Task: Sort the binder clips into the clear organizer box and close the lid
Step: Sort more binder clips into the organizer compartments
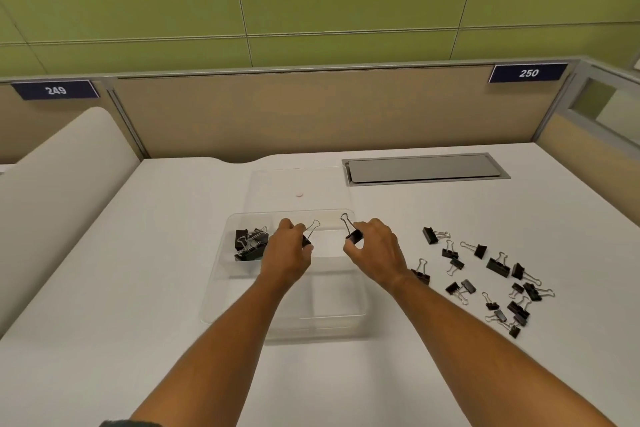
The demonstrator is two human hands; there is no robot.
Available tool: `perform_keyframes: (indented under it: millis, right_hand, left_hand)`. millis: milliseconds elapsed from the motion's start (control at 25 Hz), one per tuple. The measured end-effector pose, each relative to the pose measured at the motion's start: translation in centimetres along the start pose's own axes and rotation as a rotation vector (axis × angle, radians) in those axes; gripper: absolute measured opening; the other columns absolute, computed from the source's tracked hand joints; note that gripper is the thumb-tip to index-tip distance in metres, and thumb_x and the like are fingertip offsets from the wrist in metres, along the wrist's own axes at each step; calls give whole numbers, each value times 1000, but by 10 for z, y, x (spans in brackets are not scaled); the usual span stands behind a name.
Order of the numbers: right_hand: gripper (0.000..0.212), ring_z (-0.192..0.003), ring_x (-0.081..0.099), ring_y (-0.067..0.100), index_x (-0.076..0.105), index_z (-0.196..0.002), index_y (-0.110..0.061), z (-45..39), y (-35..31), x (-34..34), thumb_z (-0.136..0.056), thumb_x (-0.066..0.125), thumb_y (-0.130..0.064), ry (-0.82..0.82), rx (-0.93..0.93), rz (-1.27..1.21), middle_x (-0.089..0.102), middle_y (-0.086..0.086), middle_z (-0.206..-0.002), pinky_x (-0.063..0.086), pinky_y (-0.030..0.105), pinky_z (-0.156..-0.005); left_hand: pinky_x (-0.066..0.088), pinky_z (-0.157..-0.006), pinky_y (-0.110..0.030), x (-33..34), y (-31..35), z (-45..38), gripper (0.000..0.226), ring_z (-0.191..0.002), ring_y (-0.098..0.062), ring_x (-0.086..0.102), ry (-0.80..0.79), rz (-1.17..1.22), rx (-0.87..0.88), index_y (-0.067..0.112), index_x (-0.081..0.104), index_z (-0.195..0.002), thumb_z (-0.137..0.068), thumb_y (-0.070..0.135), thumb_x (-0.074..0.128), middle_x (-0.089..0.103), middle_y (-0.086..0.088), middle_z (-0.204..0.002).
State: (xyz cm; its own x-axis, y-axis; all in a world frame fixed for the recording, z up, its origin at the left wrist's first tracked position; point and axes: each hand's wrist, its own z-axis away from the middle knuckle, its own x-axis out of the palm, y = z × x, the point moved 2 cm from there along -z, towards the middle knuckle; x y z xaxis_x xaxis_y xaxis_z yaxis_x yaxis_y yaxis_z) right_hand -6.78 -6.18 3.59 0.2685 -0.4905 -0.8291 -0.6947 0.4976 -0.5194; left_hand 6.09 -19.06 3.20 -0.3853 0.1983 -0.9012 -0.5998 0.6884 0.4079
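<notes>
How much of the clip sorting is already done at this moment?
Done: a few binder clips lie in the organizer box's far-left compartment. In hand: the left hand and right hand each grip one clip over the box. Left: the loose clips on the desk to the right, then the open lid.

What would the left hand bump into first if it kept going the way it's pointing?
Probably the far wall of the clear organizer box, just past the left hand and its binder clip. Depth is hard to judge.
</notes>
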Motion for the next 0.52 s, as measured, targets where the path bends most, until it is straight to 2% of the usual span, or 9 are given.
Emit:
perform_keyframes:
  millis: [200,440,520]
  right_hand:
    - [29,-88,59,27,66,-107,-10,0,-14,15,-85,57,-26,-1,19,-8,60,9,-99,50,36,-78]
    - [30,-89,60,28,65,-109,-11,-4,-25,28,-85,58,-27,4,34,15,60,9,-100,51,38,-77]
    - [32,-90,61,28,65,-112,-12,-8,-30,32,-85,58,-28,7,31,30,61,9,-101,51,37,-78]
  left_hand:
    - [52,-74,-40,-2,-32,-2,24,-91,-30,61,-48,-64,-67,6,64,-108,-87,18,60,53,-10,-111]
    - [43,-86,-38,4,-40,-20,31,-101,-27,60,-93,-186,3,16,64,-114,-88,33,60,60,-6,-115]
    - [40,-91,-39,5,-44,-24,41,-108,-27,57,-81,-207,22,17,61,-121,-88,42,60,58,-7,-121]
